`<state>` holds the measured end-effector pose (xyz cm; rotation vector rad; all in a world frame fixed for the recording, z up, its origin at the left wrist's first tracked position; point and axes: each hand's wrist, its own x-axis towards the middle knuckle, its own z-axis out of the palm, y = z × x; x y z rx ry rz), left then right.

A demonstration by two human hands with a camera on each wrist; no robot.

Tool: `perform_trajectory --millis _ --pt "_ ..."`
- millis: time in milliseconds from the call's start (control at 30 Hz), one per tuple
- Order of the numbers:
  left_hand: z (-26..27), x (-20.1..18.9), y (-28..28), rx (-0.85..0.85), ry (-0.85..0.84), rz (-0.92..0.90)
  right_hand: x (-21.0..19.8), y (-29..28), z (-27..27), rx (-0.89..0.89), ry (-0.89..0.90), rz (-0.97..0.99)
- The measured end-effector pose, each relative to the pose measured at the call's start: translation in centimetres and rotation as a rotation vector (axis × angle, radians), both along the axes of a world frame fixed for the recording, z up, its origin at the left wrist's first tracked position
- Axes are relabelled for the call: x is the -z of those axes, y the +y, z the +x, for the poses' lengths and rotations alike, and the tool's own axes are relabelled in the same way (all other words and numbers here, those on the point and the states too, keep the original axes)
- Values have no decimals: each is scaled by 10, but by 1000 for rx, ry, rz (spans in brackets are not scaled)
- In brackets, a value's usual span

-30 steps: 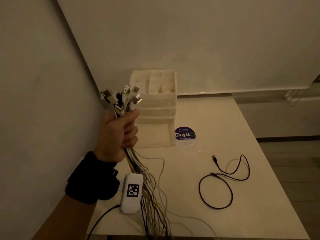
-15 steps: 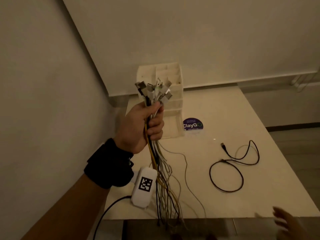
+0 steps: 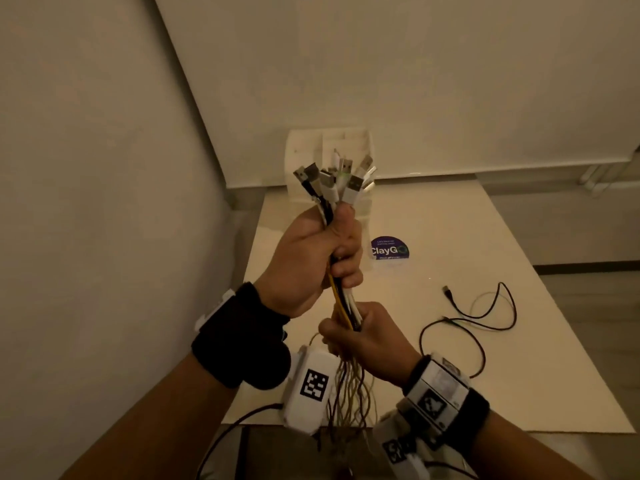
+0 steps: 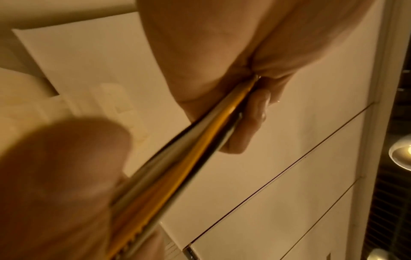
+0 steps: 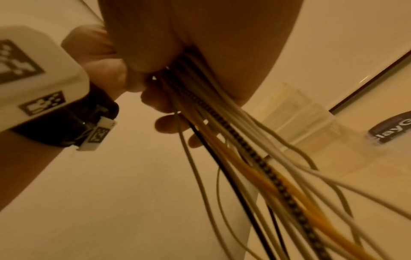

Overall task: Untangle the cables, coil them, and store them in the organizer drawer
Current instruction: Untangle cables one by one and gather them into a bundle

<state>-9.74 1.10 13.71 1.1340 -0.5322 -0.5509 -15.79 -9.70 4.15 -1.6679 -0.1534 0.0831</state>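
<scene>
A bundle of several cables, white, black and yellow, is held upright above the table's near left corner. My left hand grips the bundle in a fist just below its USB plugs, which fan out on top. Directly beneath, my right hand grips the same bundle, and the loose strands hang down past the table edge. In the left wrist view the taut cable bundle runs between both fists. The white organizer with drawers stands at the table's back left, partly hidden by the plugs.
A single black cable lies in loose loops on the white table to the right. A round purple sticker sits beside the organizer. A wall stands close on the left; the table's right and near edges drop to the floor.
My right hand came up from the lower right and took hold of the bundle under the left fist. The left hand with the bundle shifted right and nearer.
</scene>
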Motion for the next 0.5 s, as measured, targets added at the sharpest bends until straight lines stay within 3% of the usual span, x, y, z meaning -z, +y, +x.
perform_trajectory --millis 200,367,500 --pt "2 -15 1 48 -36 -91 40 -11 -5 -85 61 -213" --pt "3 -29 0 60 -10 -201 66 -21 -16 -44 195 -110" --pt "9 -57 -3 152 -31 -329 105 -26 -31 -128 364 -183"
